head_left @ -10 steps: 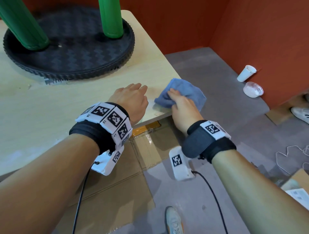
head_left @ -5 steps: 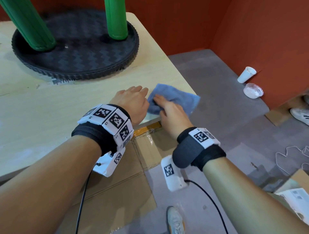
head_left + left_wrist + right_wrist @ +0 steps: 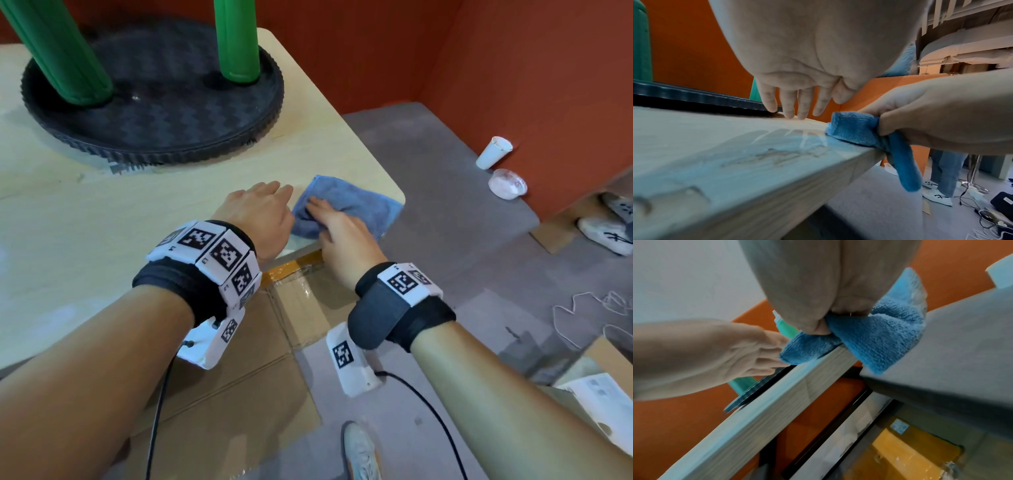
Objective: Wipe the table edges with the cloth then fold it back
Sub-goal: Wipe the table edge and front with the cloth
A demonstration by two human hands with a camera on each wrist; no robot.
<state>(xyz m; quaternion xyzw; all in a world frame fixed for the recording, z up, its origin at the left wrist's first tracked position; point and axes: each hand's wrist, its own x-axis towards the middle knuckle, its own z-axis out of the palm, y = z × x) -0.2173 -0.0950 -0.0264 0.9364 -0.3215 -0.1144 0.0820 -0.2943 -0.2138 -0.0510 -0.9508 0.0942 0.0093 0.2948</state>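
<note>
While your right hand (image 3: 337, 236) clutches the cloth (image 3: 352, 205) astride the surface (image 3: 102, 219) edge, your flat, released left hand (image 3: 258, 216) lies beside it.

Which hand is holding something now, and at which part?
The right hand grips the blue cloth at its bunched near-left part, on the table edge. The left hand holds nothing.

One cloth (image 3: 356, 209); two green posts (image 3: 236, 41); two hands (image 3: 257, 219).

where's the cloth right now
In the head view the blue cloth lies on the table's near right corner, gripped by the right hand, part hanging over the edge, just right of the left hand.
</note>
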